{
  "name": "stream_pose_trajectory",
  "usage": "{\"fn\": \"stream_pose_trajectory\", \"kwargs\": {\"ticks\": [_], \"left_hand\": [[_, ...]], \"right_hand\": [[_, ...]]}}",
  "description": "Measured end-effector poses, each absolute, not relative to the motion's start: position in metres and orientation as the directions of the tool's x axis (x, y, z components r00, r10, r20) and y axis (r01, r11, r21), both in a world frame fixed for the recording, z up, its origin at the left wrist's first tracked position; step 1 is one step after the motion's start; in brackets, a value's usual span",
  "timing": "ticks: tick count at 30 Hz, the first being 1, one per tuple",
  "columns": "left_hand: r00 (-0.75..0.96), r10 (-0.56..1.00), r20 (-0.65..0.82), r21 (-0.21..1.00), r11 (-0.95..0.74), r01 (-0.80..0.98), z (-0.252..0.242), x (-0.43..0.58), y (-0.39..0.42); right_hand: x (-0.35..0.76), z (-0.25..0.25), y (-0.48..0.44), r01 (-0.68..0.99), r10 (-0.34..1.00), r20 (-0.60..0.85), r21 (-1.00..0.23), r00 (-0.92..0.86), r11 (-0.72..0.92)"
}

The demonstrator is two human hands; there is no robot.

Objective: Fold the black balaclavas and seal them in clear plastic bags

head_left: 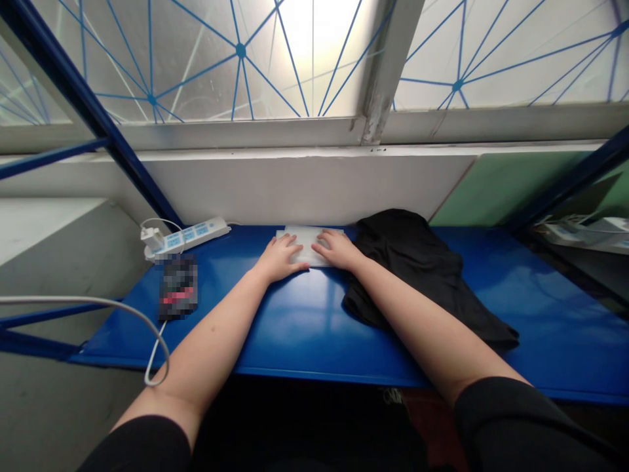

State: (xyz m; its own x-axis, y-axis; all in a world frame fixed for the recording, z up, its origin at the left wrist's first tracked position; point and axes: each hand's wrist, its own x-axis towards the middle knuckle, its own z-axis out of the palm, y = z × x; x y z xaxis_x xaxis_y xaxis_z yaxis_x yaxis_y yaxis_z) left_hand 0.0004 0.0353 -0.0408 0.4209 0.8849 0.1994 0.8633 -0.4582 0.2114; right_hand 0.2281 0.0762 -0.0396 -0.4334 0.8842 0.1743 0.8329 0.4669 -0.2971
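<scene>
A wide window point(314, 59) covered in a film of blue lines fills the top of the view, above a white sill and wall. Below it runs a glossy blue counter point(550, 314), with its far edge against the wall. On the counter, to the right of the person's arms, a crumpled black cloth point(407, 262) lies in a loose heap, and the right forearm point(407, 321) rests across its near side. The left forearm point(211, 347) rests on the counter's near edge. Both arms reach forward from black sleeves point(511, 426).

Near the far edge, a flat white packet point(307, 241) lies directly under both hands, its material hard to tell. The left hand point(279, 257) and right hand point(337, 249) lie open and palm down, side by side, with fingers on the packet and not curled around it. The packet's right end nearly meets the black cloth.

Further left stand a white power strip point(187, 236) with a white plug point(152, 237) in it, and a pixelated, blurred object point(177, 287). A white cable point(98, 301) loops past them.
</scene>
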Motion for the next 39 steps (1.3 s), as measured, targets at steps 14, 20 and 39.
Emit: {"fn": "stream_pose_trajectory", "kwargs": {"ticks": [14, 20, 39], "left_hand": [[0.304, 0.886, 0.352, 0.368, -0.429, 0.825, -0.048, -0.008, 0.044], [0.243, 0.88, 0.409, 0.425, -0.419, 0.802, -0.051, -0.009, 0.046], [0.284, 0.859, 0.426, 0.418, -0.465, 0.781, -0.057, -0.012, 0.053]], "right_hand": [[0.228, -0.026, 0.058, 0.818, 0.81, 0.209, -0.072, -0.547, 0.571], [0.222, -0.023, 0.049, 0.944, 0.929, 0.19, -0.022, -0.318, 0.328], [0.229, -0.007, 0.042, 0.936, 0.914, 0.217, -0.004, -0.343, 0.352]]}}
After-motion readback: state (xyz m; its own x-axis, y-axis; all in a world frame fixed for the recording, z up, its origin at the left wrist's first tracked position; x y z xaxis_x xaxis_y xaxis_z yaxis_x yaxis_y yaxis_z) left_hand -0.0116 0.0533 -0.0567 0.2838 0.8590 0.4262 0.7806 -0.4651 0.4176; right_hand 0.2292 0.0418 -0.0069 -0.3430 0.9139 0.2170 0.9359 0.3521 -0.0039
